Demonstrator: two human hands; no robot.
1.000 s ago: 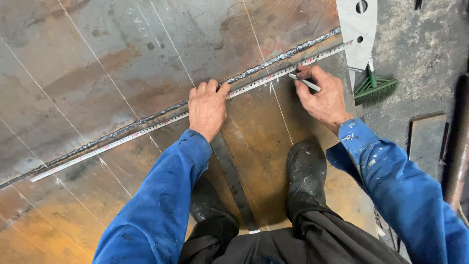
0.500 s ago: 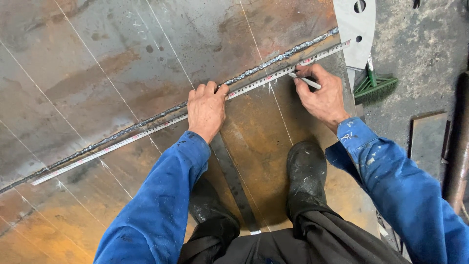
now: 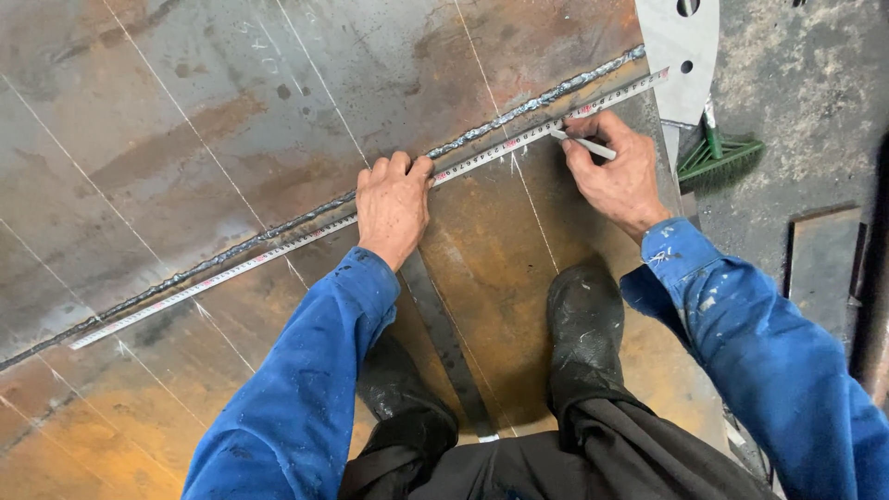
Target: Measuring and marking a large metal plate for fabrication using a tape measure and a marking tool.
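A long steel ruler (image 3: 259, 261) lies diagonally on a rusty steel plate (image 3: 185, 130), just below a raised weld seam (image 3: 519, 109). My left hand (image 3: 393, 206) presses flat on the ruler near its middle, fingers spread over its edge. Farther right, my right hand (image 3: 616, 176) grips a white marking stick (image 3: 583, 144) whose tip touches the plate at the ruler's lower edge. A dark flat metal strip (image 3: 444, 343) runs from under my left hand toward my legs.
My black boots (image 3: 583, 324) stand on the plate. Thin chalk lines cross the plate. A pale cut metal piece with holes (image 3: 681, 46) lies at the top right, a green brush (image 3: 718, 157) beside it on the concrete floor, and a small steel plate (image 3: 820, 264) farther right.
Both hands stay on the ruler. The right hand's marking stick has hardly shifted along the ruler's edge; only the view moves slightly.
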